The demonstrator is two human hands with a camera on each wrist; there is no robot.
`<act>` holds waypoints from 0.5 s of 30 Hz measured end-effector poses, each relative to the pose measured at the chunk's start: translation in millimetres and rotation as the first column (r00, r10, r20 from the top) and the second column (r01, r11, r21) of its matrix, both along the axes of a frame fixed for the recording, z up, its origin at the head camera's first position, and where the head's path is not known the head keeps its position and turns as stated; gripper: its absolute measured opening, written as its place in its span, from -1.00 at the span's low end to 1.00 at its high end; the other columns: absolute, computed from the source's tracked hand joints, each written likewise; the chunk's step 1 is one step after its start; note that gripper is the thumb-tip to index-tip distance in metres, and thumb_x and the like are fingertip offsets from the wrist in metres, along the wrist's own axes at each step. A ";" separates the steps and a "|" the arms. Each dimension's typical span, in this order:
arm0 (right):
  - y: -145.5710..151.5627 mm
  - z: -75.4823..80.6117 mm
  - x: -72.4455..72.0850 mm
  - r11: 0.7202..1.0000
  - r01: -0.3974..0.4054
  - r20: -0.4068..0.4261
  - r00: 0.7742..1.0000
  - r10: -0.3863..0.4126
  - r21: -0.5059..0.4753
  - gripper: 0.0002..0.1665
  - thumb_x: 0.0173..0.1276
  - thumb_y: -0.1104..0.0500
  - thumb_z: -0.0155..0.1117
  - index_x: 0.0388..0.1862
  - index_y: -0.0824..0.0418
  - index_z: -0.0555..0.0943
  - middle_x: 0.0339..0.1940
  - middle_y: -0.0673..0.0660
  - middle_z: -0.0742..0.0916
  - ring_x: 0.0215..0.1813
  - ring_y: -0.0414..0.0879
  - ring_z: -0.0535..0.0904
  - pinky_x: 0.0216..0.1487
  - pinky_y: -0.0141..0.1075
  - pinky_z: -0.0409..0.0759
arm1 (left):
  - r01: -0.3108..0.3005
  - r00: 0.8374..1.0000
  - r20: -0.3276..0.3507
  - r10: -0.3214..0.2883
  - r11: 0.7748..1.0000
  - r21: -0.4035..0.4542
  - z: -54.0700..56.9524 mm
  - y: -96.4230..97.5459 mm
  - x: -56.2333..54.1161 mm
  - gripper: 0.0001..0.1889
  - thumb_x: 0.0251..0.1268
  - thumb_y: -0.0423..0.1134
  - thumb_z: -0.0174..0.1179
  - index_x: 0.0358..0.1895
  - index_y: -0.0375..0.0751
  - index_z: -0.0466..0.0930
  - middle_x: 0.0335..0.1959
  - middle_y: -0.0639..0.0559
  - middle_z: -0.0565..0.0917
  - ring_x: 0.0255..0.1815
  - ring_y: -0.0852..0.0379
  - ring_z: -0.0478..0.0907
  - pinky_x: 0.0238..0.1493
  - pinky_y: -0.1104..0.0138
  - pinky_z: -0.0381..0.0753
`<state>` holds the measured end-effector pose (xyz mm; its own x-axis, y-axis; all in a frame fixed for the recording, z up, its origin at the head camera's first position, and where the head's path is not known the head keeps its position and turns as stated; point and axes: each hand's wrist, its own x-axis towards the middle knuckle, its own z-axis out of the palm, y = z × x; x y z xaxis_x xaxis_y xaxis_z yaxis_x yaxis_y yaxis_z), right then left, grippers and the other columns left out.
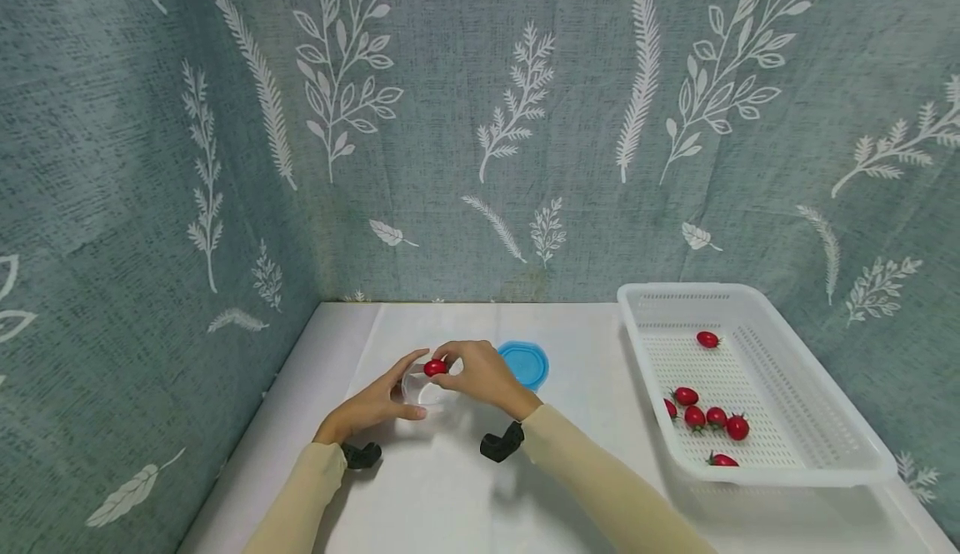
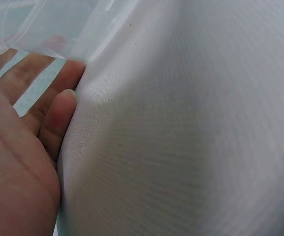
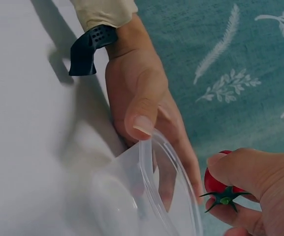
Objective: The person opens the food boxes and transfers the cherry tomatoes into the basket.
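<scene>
A clear plastic cup [image 1: 412,389] sits on the white table, its wide rim [image 3: 147,169] plain in the right wrist view. My left hand [image 1: 372,402] holds the cup from the left, thumb at the rim and fingers along the far side. Between thumb and fingers my right hand [image 1: 480,373] pinches a red cherry tomato [image 1: 434,367] over the cup's opening. Its green stem leaves [image 3: 225,196] face the right wrist camera. From the left wrist, the cup's wall [image 2: 58,29] appears beside the fingers, and the tomato is out of sight.
Behind my right hand lies a blue round lid [image 1: 523,364]. A white perforated basket [image 1: 817,412] stands on the right with several cherry tomatoes [image 1: 694,417] inside. Patterned green-grey cloth [image 1: 450,121] bounds the table at the back and left.
</scene>
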<state>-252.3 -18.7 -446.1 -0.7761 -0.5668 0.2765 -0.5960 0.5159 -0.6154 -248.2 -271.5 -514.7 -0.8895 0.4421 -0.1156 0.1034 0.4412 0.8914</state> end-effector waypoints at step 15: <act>30.0 6.7 -2.1 0.998 0.051 -0.020 0.998 -0.052 -0.021 -0.72 0.34 0.04 0.51 -0.01 0.06 0.75 -0.27 -0.10 0.77 -0.22 -0.26 0.62 -0.20 -0.32 0.55 | 0.022 0.998 -0.051 -0.023 1.000 -0.010 1.2 2.5 -0.8 0.06 0.21 -0.07 0.50 0.68 0.23 -0.04 0.56 0.02 0.29 0.42 -0.08 0.27 0.27 -0.02 0.27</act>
<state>-254.3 11.3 -439.4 -0.7981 -0.5203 0.3039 -0.5816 0.5334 -0.6142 -249.1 -269.1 -513.5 -0.8842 0.4612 -0.0743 0.1592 0.4469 0.8803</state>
